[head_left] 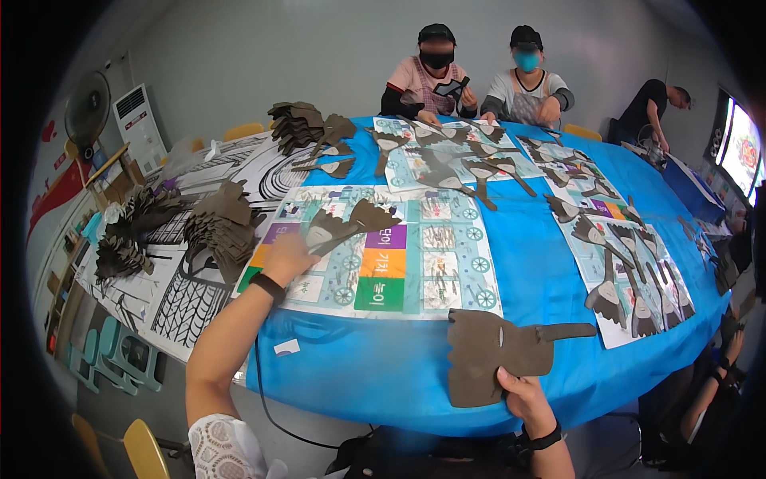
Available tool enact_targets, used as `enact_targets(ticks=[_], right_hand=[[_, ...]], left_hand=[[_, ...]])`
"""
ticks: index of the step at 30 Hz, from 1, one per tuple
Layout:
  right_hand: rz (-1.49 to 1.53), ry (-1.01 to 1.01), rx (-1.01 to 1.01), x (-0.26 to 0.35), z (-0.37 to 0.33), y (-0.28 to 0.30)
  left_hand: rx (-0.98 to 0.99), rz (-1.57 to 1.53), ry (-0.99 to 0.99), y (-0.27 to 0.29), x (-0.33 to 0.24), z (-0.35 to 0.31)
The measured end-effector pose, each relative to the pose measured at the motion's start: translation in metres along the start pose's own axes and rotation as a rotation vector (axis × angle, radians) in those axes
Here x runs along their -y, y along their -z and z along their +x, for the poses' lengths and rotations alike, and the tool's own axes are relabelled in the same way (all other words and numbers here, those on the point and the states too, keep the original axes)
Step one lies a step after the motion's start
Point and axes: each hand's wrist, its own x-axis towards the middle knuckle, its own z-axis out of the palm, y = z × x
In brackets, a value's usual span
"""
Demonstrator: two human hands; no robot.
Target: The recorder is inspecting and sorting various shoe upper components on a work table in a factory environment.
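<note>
Above right hand (524, 399) grip, brown cutout (495, 351)

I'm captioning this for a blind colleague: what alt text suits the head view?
A person's right hand holds a brown cardboard cutout over a blue-covered table, while their left hand reaches a brown cutout on a printed sheet. Two masked people sit opposite.

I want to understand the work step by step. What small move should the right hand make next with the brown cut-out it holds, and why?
Probably the right hand should carry its brown cut-out forward and lay it on the printed sheet. The left hand is already placing another cut-out on that sheet, and the sheets farther along the blue table already carry rows of them.
</note>
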Motion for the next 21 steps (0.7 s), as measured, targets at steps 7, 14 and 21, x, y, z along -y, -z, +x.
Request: enact_targets(ticks=[7,14,21], right_hand=[[0.018,0.232,0.015,-0.007,0.003,0.008],[0.094,0.143,-0.039,0.043,0.058,0.017],[-0.361,-0.171,-0.268,0.061,0.126,0.009]], left_hand=[[0.038,-0.181,-0.067,-0.017,0.011,0.008],[-0.030,-0.483,0.039,-0.003,0.017,0.015],[0.085,-0.117,0.129,0.005,0.021,0.019]])
